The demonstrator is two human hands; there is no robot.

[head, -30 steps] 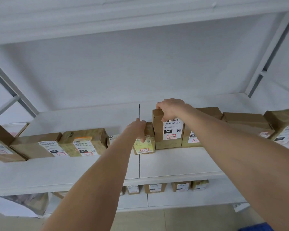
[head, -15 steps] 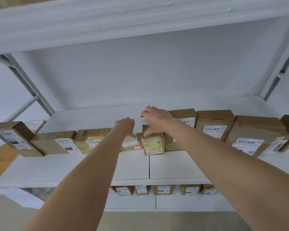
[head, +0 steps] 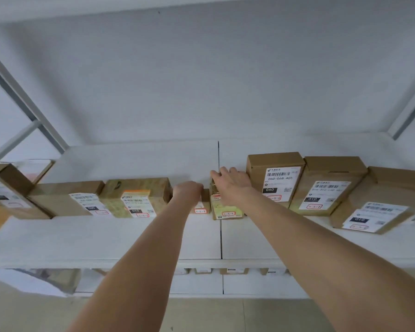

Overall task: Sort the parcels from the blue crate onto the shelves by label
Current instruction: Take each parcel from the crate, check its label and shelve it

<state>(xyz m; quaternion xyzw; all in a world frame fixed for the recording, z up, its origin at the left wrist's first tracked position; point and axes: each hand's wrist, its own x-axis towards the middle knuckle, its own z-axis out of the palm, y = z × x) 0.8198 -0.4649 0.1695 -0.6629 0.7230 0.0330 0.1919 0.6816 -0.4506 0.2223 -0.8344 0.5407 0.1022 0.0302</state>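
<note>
A row of labelled cardboard parcels stands on the white shelf (head: 106, 236) at chest height. My right hand (head: 230, 185) reaches over a small yellowish parcel (head: 225, 212) near the shelf's middle seam and grips its top, fingers curled over the far edge. My left hand (head: 187, 191) is curled like a fist over the small brown parcel (head: 201, 208) just left of it, hiding most of that box. A taller parcel marked 060 (head: 276, 178) stands upright right beside my right hand. The blue crate is out of view.
More parcels line the shelf: two marked 010 (head: 326, 185) (head: 134, 195), a flat one (head: 379, 204) at far right, two (head: 65, 200) (head: 5, 188) at left. A lower shelf (head: 249, 283) holds several small parcels. Bare shelf surface runs in front of the row.
My right hand left the top of the 060 parcel and moved left onto the small yellowish parcel. My left hand shifted left onto the small brown parcel. The camera tilted up.
</note>
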